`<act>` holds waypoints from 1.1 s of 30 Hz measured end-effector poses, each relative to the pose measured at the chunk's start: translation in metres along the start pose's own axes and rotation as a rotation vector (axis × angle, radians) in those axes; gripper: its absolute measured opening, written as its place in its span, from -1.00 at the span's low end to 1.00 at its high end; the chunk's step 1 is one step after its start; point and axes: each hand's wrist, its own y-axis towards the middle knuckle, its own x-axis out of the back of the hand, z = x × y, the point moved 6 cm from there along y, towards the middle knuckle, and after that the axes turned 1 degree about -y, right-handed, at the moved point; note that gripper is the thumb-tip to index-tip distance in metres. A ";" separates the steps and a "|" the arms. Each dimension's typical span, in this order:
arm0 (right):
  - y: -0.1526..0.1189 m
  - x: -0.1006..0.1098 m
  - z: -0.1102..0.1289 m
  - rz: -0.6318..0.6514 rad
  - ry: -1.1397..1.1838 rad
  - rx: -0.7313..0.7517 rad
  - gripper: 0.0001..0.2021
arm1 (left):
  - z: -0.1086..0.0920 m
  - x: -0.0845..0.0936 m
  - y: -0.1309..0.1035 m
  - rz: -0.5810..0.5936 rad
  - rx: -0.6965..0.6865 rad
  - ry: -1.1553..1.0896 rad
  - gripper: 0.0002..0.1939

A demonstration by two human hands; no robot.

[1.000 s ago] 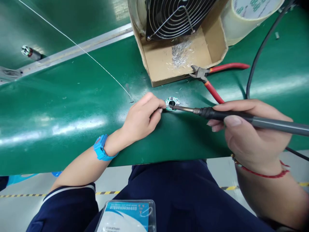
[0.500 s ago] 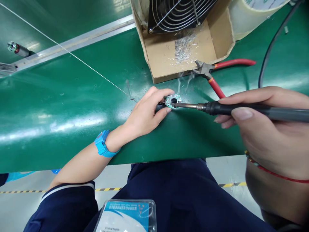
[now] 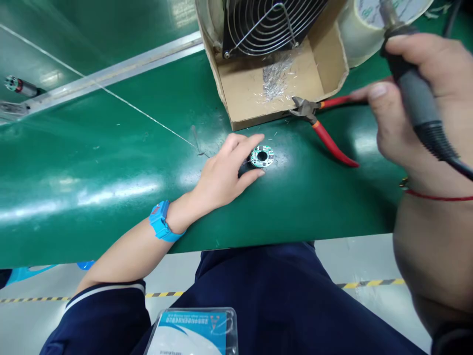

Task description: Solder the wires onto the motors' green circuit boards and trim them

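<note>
My left hand [image 3: 225,172], with a blue strap at its wrist, is wrapped round a dark cylindrical part whose end carries a round green circuit board [image 3: 269,157] with a dark centre hole. Thin solder wire [image 3: 148,116] runs from the upper left down to near the fingers. My right hand [image 3: 424,93], at the right, is closed round the black and grey handle of a soldering iron [image 3: 416,93], its metal end pointing up beside the tape roll. Red-handled cutters [image 3: 328,140] lie beside the cardboard box, one handle reaching my right fingers.
A cardboard box [image 3: 247,116] holds a black fan [image 3: 273,24] and a pile of cut metal leads [image 3: 274,81]. At the top right stands a large tape roll [image 3: 354,44]. Another cylindrical part [image 3: 27,88] lies far left, beyond a metal rail [image 3: 129,68].
My right hand has moved up and right with the soldering iron, away from the circuit board. The iron has turned from level to pointing up. My left hand still holds the part.
</note>
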 end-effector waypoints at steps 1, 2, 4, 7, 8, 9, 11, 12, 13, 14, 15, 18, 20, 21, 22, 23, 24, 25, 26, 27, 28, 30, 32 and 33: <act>0.000 0.000 -0.002 -0.030 0.044 0.018 -0.56 | 0.000 -0.001 0.000 0.010 0.002 0.020 -0.50; -0.002 -0.001 -0.004 -0.056 0.081 0.040 -0.57 | -0.001 -0.002 0.001 0.016 0.000 0.029 -0.54; -0.009 -0.009 -0.007 -0.040 0.072 0.106 -0.47 | -0.003 -0.002 0.001 0.018 -0.011 0.010 -0.59; -0.017 -0.030 -0.015 0.089 -0.075 0.187 -0.02 | -0.003 -0.001 0.001 0.012 -0.003 -0.069 -0.60; -0.018 -0.035 -0.021 0.110 -0.129 0.175 0.02 | -0.003 0.000 0.001 0.007 0.009 -0.097 -0.59; -0.018 -0.038 -0.027 0.117 -0.183 0.139 -0.04 | -0.003 0.001 0.001 0.002 0.020 -0.120 -0.57; -0.018 -0.040 -0.034 0.098 -0.260 0.084 -0.30 | -0.003 0.002 0.000 -0.007 0.035 -0.153 -0.58; -0.019 -0.039 -0.034 0.082 -0.268 0.074 -0.41 | -0.003 0.002 -0.001 -0.013 0.039 -0.162 -0.59; -0.021 -0.037 -0.032 0.065 -0.249 0.079 -0.48 | -0.003 0.003 -0.001 -0.024 0.037 -0.166 -0.60; -0.024 -0.035 -0.028 0.050 -0.212 0.097 -0.52 | -0.003 0.003 -0.002 -0.037 0.030 -0.167 -0.61; -0.028 -0.032 -0.022 0.041 -0.172 0.128 -0.55 | -0.004 0.003 -0.002 -0.049 0.020 -0.164 -0.62; -0.041 -0.028 0.001 0.079 -0.179 0.251 -0.63 | -0.006 0.003 -0.004 -0.069 -0.013 -0.130 -0.62; -0.048 -0.027 0.016 0.121 -0.253 0.363 -0.67 | -0.007 0.003 -0.004 -0.066 -0.018 -0.097 -0.62; -0.050 -0.026 0.023 0.127 -0.285 0.417 -0.67 | -0.008 0.003 -0.005 -0.068 -0.016 -0.078 -0.62; -0.051 -0.025 0.028 0.127 -0.307 0.472 -0.67 | -0.008 0.003 -0.005 -0.069 -0.015 -0.059 -0.61; -0.051 -0.023 0.033 0.124 -0.319 0.525 -0.67 | -0.009 0.004 -0.006 -0.071 -0.013 -0.038 -0.61; -0.051 -0.021 0.037 0.118 -0.331 0.568 -0.67 | -0.010 0.004 -0.006 -0.072 -0.015 -0.015 -0.61; -0.051 -0.020 0.040 0.115 -0.347 0.603 -0.69 | -0.010 0.004 -0.007 -0.070 -0.021 0.009 -0.62; -0.050 -0.018 0.043 0.111 -0.366 0.629 -0.71 | -0.011 0.004 -0.007 -0.067 -0.033 0.033 -0.62; -0.049 -0.016 0.045 0.114 -0.387 0.647 -0.74 | -0.012 0.004 -0.007 -0.064 -0.047 0.057 -0.62; -0.049 -0.015 0.047 0.118 -0.402 0.661 -0.76 | -0.013 0.004 -0.008 -0.064 -0.062 0.076 -0.63; -0.049 -0.013 0.050 0.106 -0.421 0.663 -0.77 | -0.013 0.006 -0.008 -0.087 -0.084 0.082 -0.66; -0.048 -0.012 0.050 0.070 -0.421 0.636 -0.78 | -0.012 0.009 -0.007 -0.138 -0.094 0.028 -0.68; -0.046 -0.012 0.049 0.046 -0.428 0.603 -0.78 | -0.011 0.010 -0.007 -0.163 -0.100 -0.014 -0.68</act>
